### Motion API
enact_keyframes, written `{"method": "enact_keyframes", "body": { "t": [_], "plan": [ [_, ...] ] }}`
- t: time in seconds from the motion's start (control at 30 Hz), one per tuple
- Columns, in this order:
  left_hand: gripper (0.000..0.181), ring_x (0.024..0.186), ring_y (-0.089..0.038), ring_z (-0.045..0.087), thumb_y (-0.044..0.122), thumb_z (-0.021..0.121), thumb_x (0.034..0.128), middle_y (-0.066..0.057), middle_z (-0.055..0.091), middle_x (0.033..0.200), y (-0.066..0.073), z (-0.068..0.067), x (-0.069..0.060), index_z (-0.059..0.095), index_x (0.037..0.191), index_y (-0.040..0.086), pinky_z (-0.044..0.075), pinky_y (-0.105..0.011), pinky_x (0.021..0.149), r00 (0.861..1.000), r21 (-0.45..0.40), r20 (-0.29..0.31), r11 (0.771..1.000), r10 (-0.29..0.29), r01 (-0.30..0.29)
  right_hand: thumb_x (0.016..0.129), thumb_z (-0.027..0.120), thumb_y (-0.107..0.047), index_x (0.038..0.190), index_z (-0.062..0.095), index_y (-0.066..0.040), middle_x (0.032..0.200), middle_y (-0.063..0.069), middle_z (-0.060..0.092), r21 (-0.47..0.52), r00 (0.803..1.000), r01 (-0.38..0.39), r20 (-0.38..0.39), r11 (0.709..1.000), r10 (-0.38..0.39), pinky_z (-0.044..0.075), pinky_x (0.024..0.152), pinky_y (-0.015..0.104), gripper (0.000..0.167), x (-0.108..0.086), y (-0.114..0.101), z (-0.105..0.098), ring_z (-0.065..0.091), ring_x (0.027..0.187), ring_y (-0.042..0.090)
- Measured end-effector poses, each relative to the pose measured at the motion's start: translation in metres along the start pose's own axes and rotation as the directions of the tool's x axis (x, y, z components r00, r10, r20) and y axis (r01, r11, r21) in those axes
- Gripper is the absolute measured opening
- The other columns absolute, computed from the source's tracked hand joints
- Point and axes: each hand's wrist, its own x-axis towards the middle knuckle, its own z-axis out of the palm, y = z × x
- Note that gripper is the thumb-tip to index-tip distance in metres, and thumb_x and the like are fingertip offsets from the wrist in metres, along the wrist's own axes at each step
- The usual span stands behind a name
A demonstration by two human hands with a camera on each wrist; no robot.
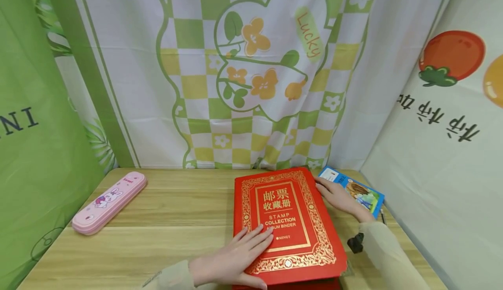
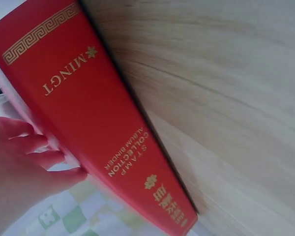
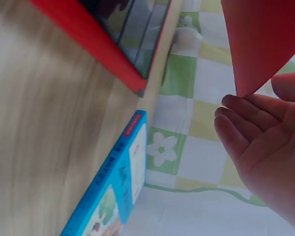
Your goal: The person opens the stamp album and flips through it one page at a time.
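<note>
A thick red stamp album [image 1: 310, 250] with gold lettering and an ornate border lies near the front of the table. The left hand [image 1: 229, 257] rests with straight fingers on the lower left of its cover. The red spine [image 2: 83, 113] fills much of the left wrist view, with the left thumb beside its edge. At the album's upper right edge is the right hand [image 1: 339, 198]. Seen from the right wrist, the front cover [image 3: 263, 39] is raised off the dark pages [image 3: 132, 34], its corner held between the right thumb and fingers.
A blue picture book [image 1: 365, 194] lies right of the album, partly behind the right forearm. A pink pencil case [image 1: 110, 202] is at the table's left. A small black object [image 1: 355, 243] appears beside the right sleeve. Curtains [image 1: 188, 84] hang behind the table.
</note>
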Motion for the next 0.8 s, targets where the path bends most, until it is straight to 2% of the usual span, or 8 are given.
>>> {"method": "enact_keyframes", "body": {
  "t": [0.13,0.37,0.57,0.7,0.8],
  "plan": [
    [0.095,0.156,-0.030,0.014,0.067,0.053,0.0908,0.001,0.010,0.169,-0.003,0.001,-0.004,0.009,0.161,0.020,0.028,-0.059,0.119,1.000,-0.031,-0.015,1.000,-0.007,0.007,0.109,0.037,-0.022,0.152,0.034,0.002,0.148,0.028,0.047,0.047,1.000,0.004,0.010,0.999,-0.005,0.046,0.103,0.060,0.050,0.003,-0.008,-0.006,0.050,0.131,0.047],
    [0.097,0.157,-0.031,0.011,0.063,0.056,0.0916,0.000,0.003,0.170,-0.009,0.000,-0.015,0.004,0.161,0.019,0.030,-0.057,0.119,0.998,-0.064,-0.066,0.998,0.013,-0.018,0.110,0.030,-0.032,0.158,0.022,-0.005,0.161,0.024,0.028,0.178,0.999,0.005,0.031,0.984,-0.010,0.032,0.114,0.063,0.056,0.014,-0.027,-0.013,0.032,0.145,0.047],
    [0.100,0.157,-0.030,0.012,0.059,0.060,0.0904,0.000,0.000,0.170,-0.017,0.000,-0.025,0.003,0.161,0.017,0.034,-0.052,0.118,0.992,-0.063,-0.122,0.997,0.035,-0.043,0.109,0.029,-0.042,0.160,0.018,-0.018,0.166,0.010,0.020,0.246,0.999,0.019,0.033,0.969,-0.028,0.027,0.118,0.062,0.058,0.028,-0.047,-0.014,0.024,0.151,0.039],
    [0.099,0.156,-0.029,0.014,0.062,0.057,0.0906,-0.004,0.003,0.170,-0.022,-0.006,-0.030,0.006,0.161,0.015,0.039,-0.049,0.116,0.985,-0.090,-0.171,0.995,0.025,-0.040,0.108,0.029,-0.044,0.160,0.016,-0.025,0.167,0.002,0.019,0.273,0.997,0.056,0.033,0.960,-0.068,0.026,0.120,0.059,0.057,0.040,-0.064,-0.015,0.023,0.154,0.033],
    [0.096,0.156,-0.028,0.013,0.061,0.055,0.0921,-0.005,0.005,0.170,-0.026,-0.015,-0.031,0.008,0.161,0.013,0.039,-0.050,0.115,0.979,-0.152,-0.204,0.988,-0.026,-0.005,0.108,0.029,-0.044,0.160,0.015,-0.026,0.167,0.000,0.020,0.252,0.993,0.106,0.025,0.962,-0.116,0.033,0.117,0.055,0.056,0.051,-0.076,-0.014,0.026,0.153,0.030]
  ]
}}
